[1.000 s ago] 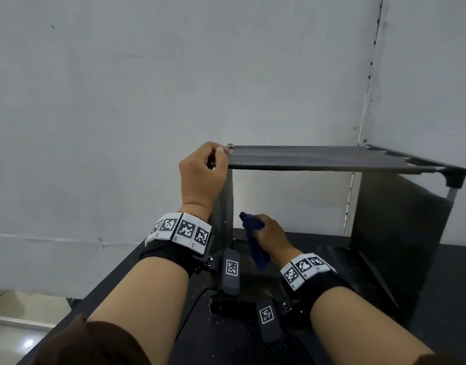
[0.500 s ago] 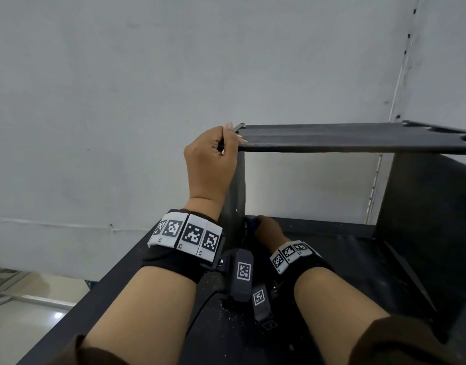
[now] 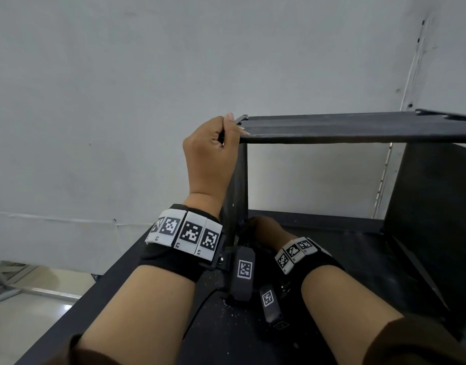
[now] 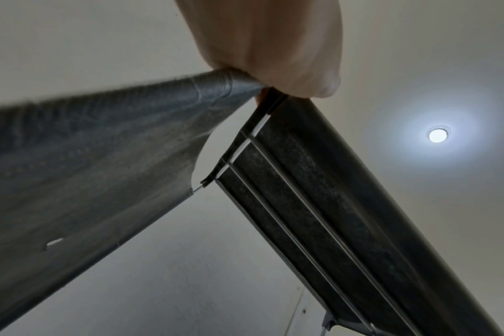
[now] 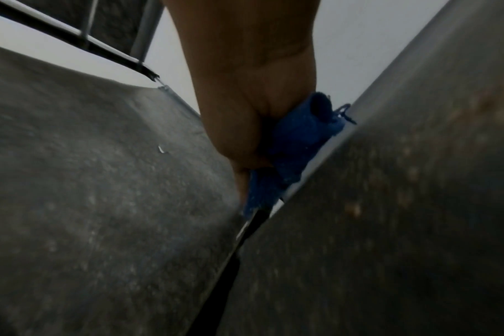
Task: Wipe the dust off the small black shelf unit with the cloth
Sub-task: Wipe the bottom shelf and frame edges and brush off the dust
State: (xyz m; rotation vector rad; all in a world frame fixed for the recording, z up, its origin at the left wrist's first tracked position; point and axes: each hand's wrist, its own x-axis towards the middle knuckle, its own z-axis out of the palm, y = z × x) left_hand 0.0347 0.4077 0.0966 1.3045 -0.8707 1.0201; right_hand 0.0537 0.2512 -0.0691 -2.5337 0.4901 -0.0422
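Blue cloth [image 5: 296, 141] nearest: my right hand [image 3: 266, 229] has grip curled round it, low inside small black shelf unit [image 3: 358, 127], pressed into seam where left side panel [image 3: 236, 196] meets bottom panel [image 3: 332, 241]. Seam's long axis runs front to back, away from me; I judge next stroke follows it. Farther up: left hand [image 3: 211, 151], grip clenched on top front-left corner, steadying frame. Unit stands on dark surface [image 3: 137, 306], speckled with dust; wall [image 3: 147, 88] behind.

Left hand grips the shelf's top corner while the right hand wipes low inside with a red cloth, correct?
Not quite: the cloth is blue, as the right wrist view shows. The left hand does grip the shelf top corner, and the right hand works low inside.
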